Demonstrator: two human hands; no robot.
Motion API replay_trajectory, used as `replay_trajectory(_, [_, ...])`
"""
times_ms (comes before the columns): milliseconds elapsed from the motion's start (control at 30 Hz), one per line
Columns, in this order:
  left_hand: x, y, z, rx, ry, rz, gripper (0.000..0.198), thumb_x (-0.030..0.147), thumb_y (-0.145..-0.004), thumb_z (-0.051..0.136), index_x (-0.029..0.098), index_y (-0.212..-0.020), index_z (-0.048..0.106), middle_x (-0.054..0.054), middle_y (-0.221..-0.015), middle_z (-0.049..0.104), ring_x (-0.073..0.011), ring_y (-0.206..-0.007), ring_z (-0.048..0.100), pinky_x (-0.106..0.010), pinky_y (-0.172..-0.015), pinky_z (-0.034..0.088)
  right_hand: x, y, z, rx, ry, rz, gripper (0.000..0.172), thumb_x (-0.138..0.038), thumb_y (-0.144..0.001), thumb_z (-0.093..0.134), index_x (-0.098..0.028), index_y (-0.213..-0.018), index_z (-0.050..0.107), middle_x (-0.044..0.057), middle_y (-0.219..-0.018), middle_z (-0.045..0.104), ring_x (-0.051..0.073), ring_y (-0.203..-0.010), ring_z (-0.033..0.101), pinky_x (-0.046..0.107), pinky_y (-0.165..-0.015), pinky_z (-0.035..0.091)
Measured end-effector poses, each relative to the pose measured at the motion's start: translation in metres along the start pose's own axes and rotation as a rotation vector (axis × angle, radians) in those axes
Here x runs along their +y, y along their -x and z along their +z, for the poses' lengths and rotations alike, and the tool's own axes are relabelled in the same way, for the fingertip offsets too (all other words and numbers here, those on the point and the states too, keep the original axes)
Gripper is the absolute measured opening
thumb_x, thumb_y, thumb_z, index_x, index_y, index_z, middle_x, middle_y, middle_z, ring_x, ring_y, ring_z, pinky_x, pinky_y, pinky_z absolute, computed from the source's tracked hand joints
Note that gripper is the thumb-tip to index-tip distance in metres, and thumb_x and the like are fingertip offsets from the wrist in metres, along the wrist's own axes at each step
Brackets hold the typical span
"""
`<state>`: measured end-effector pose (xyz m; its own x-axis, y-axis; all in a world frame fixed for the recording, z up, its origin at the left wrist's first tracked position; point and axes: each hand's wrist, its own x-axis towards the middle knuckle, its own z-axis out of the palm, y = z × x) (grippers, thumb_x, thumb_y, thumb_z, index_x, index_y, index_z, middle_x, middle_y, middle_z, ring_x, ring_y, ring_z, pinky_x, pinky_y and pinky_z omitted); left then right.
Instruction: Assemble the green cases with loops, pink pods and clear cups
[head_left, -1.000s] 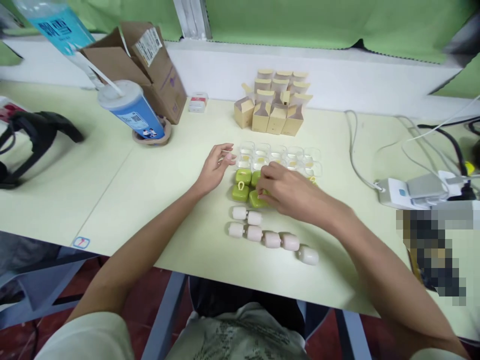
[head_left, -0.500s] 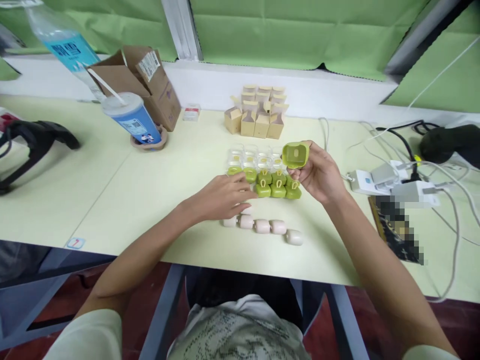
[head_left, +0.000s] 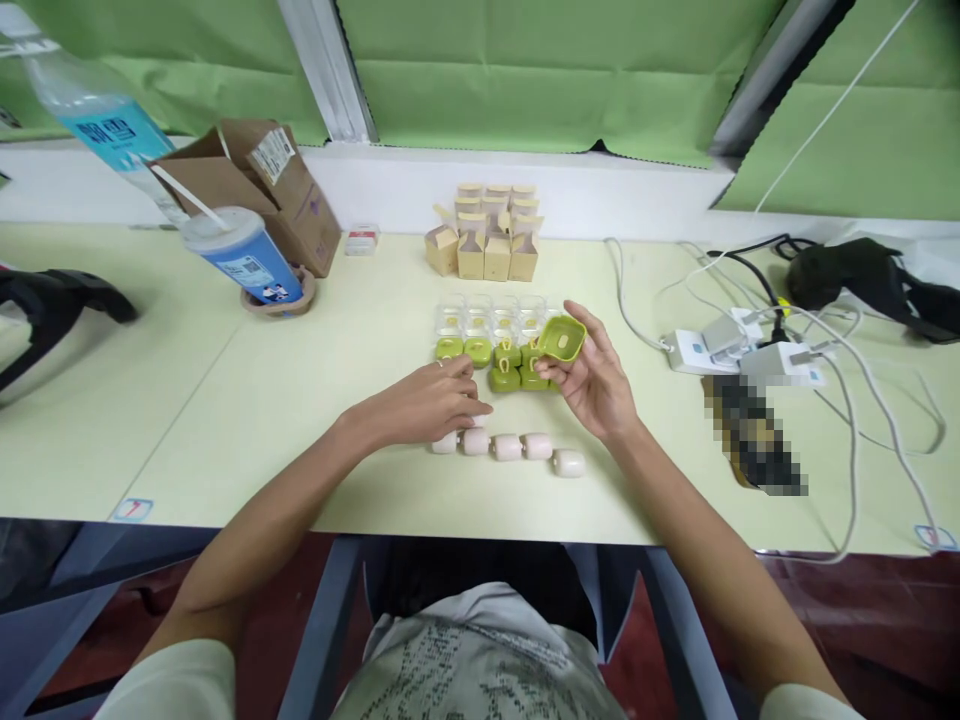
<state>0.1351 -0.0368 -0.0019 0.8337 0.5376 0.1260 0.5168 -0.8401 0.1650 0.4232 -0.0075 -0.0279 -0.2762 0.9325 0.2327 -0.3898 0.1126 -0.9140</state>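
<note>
Right hand (head_left: 596,390) has its grip closed on a small green square plastic case (head_left: 562,338), held up just above the cluster of matching green cases (head_left: 508,365) on the pale yellow surface (head_left: 300,400). Left hand (head_left: 427,400) sits palm-down over the left end of the row of white rounded plastic pieces (head_left: 525,447); honestly can't tell if that grip holds 1.

Lifted a green case (head_left: 562,338) off the cluster (head_left: 507,366) with the right hand (head_left: 596,385), then lowered it again just above the rest; shifted the left hand (head_left: 431,400) from the clear trays (head_left: 491,315) to the white rollers (head_left: 517,447).
</note>
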Motion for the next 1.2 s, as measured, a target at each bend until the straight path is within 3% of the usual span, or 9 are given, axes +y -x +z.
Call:
replay_trajectory(67, [-0.001,0.001,-0.002,0.014,0.027,-0.011,0.03,0.034,-0.116,0.055,0.026,-0.117,0.084,-0.01,-0.105,0.082,-0.031,-0.111,0.067,-0.041,-0.089,0.053,0.003,0.004,0.006,-0.033,-0.016,0.028,0.047,-0.062,-0.101,0.075,-0.036,-0.14,0.067,-0.001,-0.098,0.081,0.02,-0.079,0.082,0.04,-0.08,0.073])
replay_trajectory(133, [0.001,0.0,-0.007,0.105,0.104,-0.028,0.028,0.033,-0.116,0.056,0.027,-0.124,0.082,-0.01,-0.114,0.082,-0.03,-0.114,0.07,-0.043,-0.094,0.057,0.006,0.006,0.011,-0.047,-0.065,0.055,0.044,-0.061,-0.102,0.075,-0.033,-0.135,0.071,-0.001,-0.097,0.081,0.02,-0.076,0.081,0.038,-0.075,0.072])
replay_trajectory(300, [0.017,-0.011,-0.009,0.703,0.485,-0.096,0.029,0.029,-0.105,0.08,0.03,-0.134,0.079,-0.006,-0.117,0.083,-0.0205,-0.104,0.077,-0.037,-0.092,0.063,0.011,0.012,0.015,0.002,0.026,0.008,0.048,-0.061,-0.097,0.081,-0.034,-0.136,0.073,0.004,-0.113,0.083,0.024,-0.089,0.083,0.042,-0.077,0.072])
replay_trajectory(367, [0.025,-0.018,-0.001,0.828,0.586,-0.136,0.03,0.028,-0.101,0.085,0.031,-0.13,0.081,-0.004,-0.113,0.083,-0.0182,-0.098,0.077,-0.035,-0.089,0.064,0.01,0.014,0.014,0.014,0.144,-0.064,0.046,-0.059,-0.096,0.084,-0.035,-0.134,0.075,0.006,-0.127,0.081,0.026,-0.105,0.082,0.043,-0.084,0.072])
replay_trajectory(433, [0.031,-0.023,0.008,0.857,0.631,-0.178,0.028,0.028,-0.101,0.086,0.031,-0.128,0.082,-0.004,-0.112,0.083,-0.0177,-0.098,0.076,-0.035,-0.089,0.064,0.008,0.016,0.014,-0.012,0.265,-0.117,0.042,-0.057,-0.097,0.084,-0.035,-0.132,0.078,0.007,-0.134,0.08,0.027,-0.115,0.08,0.044,-0.09,0.072])
replay_trajectory(600, [0.033,-0.022,0.022,0.828,0.669,-0.257,0.028,0.034,-0.1,0.087,0.031,-0.127,0.084,-0.005,-0.106,0.083,-0.0187,-0.092,0.076,-0.038,-0.085,0.066,0.004,0.02,0.013,-0.128,0.428,-0.159,0.042,-0.054,-0.1,0.082,-0.034,-0.137,0.079,0.01,-0.132,0.079,0.029,-0.116,0.078,0.049,-0.093,0.072])
replay_trajectory(667, [0.032,-0.021,0.025,0.812,0.69,-0.285,0.029,0.037,-0.099,0.089,0.032,-0.127,0.086,-0.005,-0.104,0.083,-0.0188,-0.089,0.076,-0.039,-0.084,0.067,0.004,0.021,0.015,-0.119,0.43,-0.133,0.041,-0.054,-0.1,0.083,-0.035,-0.136,0.08,0.009,-0.132,0.08,0.029,-0.114,0.078,0.049,-0.092,0.073])
replay_trajectory(867, [0.031,-0.021,0.028,0.82,0.783,-0.325,0.03,0.041,-0.095,0.092,0.033,-0.124,0.088,-0.004,-0.101,0.084,-0.0177,-0.089,0.076,-0.037,-0.082,0.066,0.006,0.022,0.021,-0.044,0.321,-0.022,0.035,-0.057,-0.099,0.084,-0.034,-0.125,0.083,0.005,-0.125,0.082,0.02,-0.079,0.079,0.041,-0.075,0.074])
replay_trajectory(1200, [0.029,-0.021,0.033,0.806,0.831,-0.414,0.034,0.053,-0.094,0.091,0.029,-0.118,0.089,-0.003,-0.104,0.085,-0.0191,-0.091,0.08,-0.041,-0.086,0.073,0.008,0.022,0.023,-0.041,0.328,-0.004,0.043,-0.061,-0.093,0.09,-0.034,-0.125,0.084,0.005,-0.124,0.081,0.023,-0.091,0.08,0.041,-0.075,0.075])
